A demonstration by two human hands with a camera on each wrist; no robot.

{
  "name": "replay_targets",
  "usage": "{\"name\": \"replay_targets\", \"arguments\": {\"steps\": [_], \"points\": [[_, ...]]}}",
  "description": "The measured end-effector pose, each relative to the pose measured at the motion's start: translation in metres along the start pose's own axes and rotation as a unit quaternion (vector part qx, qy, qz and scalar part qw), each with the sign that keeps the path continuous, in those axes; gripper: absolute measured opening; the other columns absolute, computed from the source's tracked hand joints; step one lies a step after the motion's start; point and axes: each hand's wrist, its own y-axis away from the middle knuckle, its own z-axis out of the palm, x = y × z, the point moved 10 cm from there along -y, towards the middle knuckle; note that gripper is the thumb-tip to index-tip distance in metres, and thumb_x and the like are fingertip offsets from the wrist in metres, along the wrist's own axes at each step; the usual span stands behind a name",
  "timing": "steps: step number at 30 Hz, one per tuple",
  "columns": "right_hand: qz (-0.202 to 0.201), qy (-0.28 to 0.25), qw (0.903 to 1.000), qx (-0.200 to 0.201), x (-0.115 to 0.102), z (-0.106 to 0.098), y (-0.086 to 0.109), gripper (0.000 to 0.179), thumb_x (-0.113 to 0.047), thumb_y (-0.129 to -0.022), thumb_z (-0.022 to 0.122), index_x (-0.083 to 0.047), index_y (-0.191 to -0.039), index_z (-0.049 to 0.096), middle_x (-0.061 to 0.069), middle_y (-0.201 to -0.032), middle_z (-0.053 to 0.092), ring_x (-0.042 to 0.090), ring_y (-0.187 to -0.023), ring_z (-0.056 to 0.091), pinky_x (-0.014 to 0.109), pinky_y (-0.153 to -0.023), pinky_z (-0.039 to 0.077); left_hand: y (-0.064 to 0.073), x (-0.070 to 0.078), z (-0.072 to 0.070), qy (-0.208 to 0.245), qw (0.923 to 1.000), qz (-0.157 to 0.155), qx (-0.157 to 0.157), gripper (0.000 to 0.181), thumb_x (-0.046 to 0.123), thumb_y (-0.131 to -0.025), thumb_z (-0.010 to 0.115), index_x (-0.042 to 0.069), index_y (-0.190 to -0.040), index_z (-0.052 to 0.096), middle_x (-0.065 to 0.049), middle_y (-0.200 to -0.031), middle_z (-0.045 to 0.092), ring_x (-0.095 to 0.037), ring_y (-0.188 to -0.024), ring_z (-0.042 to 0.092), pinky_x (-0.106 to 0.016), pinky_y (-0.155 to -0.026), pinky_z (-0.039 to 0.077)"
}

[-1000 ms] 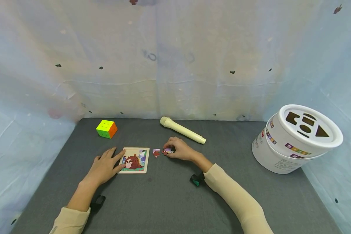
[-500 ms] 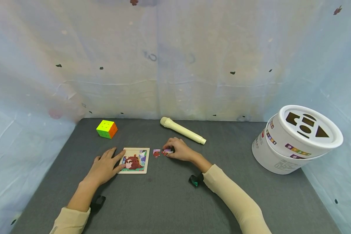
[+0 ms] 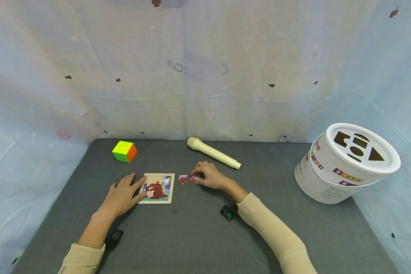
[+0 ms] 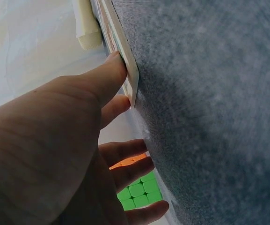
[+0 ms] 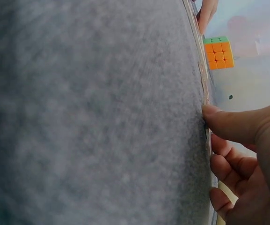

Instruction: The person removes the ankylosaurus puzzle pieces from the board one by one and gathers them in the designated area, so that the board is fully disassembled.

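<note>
Pinched between the thumb and curled fingers of the right hand point(image 3: 209, 177) is a small puzzle piece point(image 3: 193, 179), printed in red and lilac, low at the grey table point(image 3: 178, 239); whether it is lifted at all, I cannot tell. Just left of the pinch, seemingly with a narrow gap, lies a second puzzle piece point(image 3: 183, 180) in similar colours. Farther left is a square, pale-rimmed picture tray point(image 3: 154, 178) showing a reddish animal, with bare backing at its upper left. Spread fingers of the left hand point(image 3: 119, 196) rest across the tray's left side, thumb and forefinger touching it, the other fingers beyond its edge.

Beyond the tray, to the far left of the pinch, sits a yellow, green and orange cube point(image 3: 124, 151). Behind the pinch lies a cream microphone-shaped stick point(image 3: 213, 153), and well off to the right stands a white tub point(image 3: 328, 186) with shaped holes in its lid.

Possible trouble, as I judge it: so thin a piece could slip from the fingertips, a sideways drag could knock its neighbour askew, and uneven left-hand pressure could slide the tray.
</note>
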Motion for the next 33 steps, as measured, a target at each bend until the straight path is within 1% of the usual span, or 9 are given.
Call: {"name": "replay_targets", "arguments": {"steps": [7, 12, 15, 20, 23, 27, 30, 33], "points": [[0.004, -0.004, 1.0, -0.006, -0.001, 0.0, -0.002, 0.031, -0.012, -0.088, 0.077, -0.006, -0.118, 0.073, 0.007, -0.109, 0.064, 0.021, -0.101, 0.054, 0.039, -0.086, 0.036, 0.0, -0.003, 0.001, -0.002, 1.0, -0.003, 0.003, 0.066, 0.042, -0.098, 0.061, 0.01, -0.152, 0.042, -0.033, -0.149, 0.035, -0.052, -0.136, 0.033, -0.076, -0.097, 0.029], [0.012, -0.018, 0.9995, -0.023, -0.001, 0.0, -0.004, 0.033, -0.012, -0.088, 0.077, -0.005, -0.12, 0.071, 0.007, -0.111, 0.064, 0.022, -0.103, 0.054, 0.04, -0.088, 0.037, 0.001, -0.003, 0.001, 0.001, 1.0, -0.002, 0.004, 0.066, 0.042, -0.097, 0.062, 0.01, -0.152, 0.043, -0.033, -0.149, 0.035, -0.052, -0.136, 0.033, -0.076, -0.097, 0.029], [0.015, -0.025, 0.999, -0.033, -0.001, -0.002, -0.008, 0.034, -0.014, -0.088, 0.078, -0.004, -0.12, 0.071, 0.007, -0.112, 0.064, 0.022, -0.104, 0.056, 0.04, -0.09, 0.04, 0.001, -0.004, 0.001, 0.004, 1.0, -0.003, 0.002, 0.066, 0.042, -0.098, 0.062, 0.01, -0.152, 0.042, -0.033, -0.149, 0.035, -0.051, -0.136, 0.033, -0.076, -0.097, 0.029], [0.013, -0.033, 0.998, -0.051, -0.01, -0.001, -0.025, 0.038, -0.016, -0.088, 0.078, -0.004, -0.123, 0.068, 0.007, -0.116, 0.062, 0.023, -0.108, 0.055, 0.042, -0.094, 0.041, 0.002, -0.006, 0.001, 0.003, 1.0, -0.006, 0.003, 0.066, 0.042, -0.098, 0.061, 0.01, -0.153, 0.042, -0.033, -0.15, 0.034, -0.051, -0.137, 0.032, -0.076, -0.097, 0.029], [0.007, -0.031, 0.9973, -0.066, -0.021, 0.006, -0.038, 0.04, -0.015, -0.089, 0.078, -0.006, -0.126, 0.067, 0.007, -0.119, 0.06, 0.022, -0.11, 0.052, 0.041, -0.093, 0.039, 0.002, -0.005, 0.001, 0.004, 1.0, -0.007, 0.004, 0.066, 0.042, -0.098, 0.062, 0.01, -0.152, 0.042, -0.034, -0.15, 0.034, -0.052, -0.137, 0.032, -0.076, -0.098, 0.028], [-0.003, 0.0, 0.9956, -0.093, -0.039, 0.022, -0.054, 0.041, -0.019, -0.089, 0.078, -0.013, -0.127, 0.068, 0.006, -0.124, 0.057, 0.021, -0.111, 0.048, 0.037, -0.089, 0.037, 0.0, -0.004, 0.002, 0.003, 0.9999, -0.01, 0.0, 0.067, 0.043, -0.097, 0.062, 0.011, -0.153, 0.042, -0.033, -0.15, 0.033, -0.051, -0.137, 0.032, -0.076, -0.098, 0.028], [-0.006, 0.027, 0.9935, -0.11, -0.05, 0.033, -0.064, 0.039, -0.024, -0.089, 0.078, -0.017, -0.126, 0.069, 0.005, -0.128, 0.054, 0.019, -0.112, 0.045, 0.034, -0.088, 0.035, -0.001, -0.004, 0.003, -0.002, 0.9999, -0.013, -0.004, 0.067, 0.044, -0.097, 0.062, 0.011, -0.153, 0.041, -0.033, -0.15, 0.034, -0.051, -0.137, 0.032, -0.076, -0.098, 0.028], [-0.005, 0.044, 0.9924, -0.114, -0.057, 0.038, -0.071, 0.035, -0.026, -0.089, 0.078, -0.02, -0.123, 0.071, 0.004, -0.128, 0.053, 0.018, -0.111, 0.044, 0.032, -0.088, 0.035, -0.001, -0.004, 0.004, -0.005, 0.9999, -0.012, -0.004, 0.067, 0.043, -0.097, 0.062, 0.012, -0.153, 0.042, -0.033, -0.15, 0.034, -0.051, -0.137, 0.032, -0.075, -0.098, 0.029]]}}
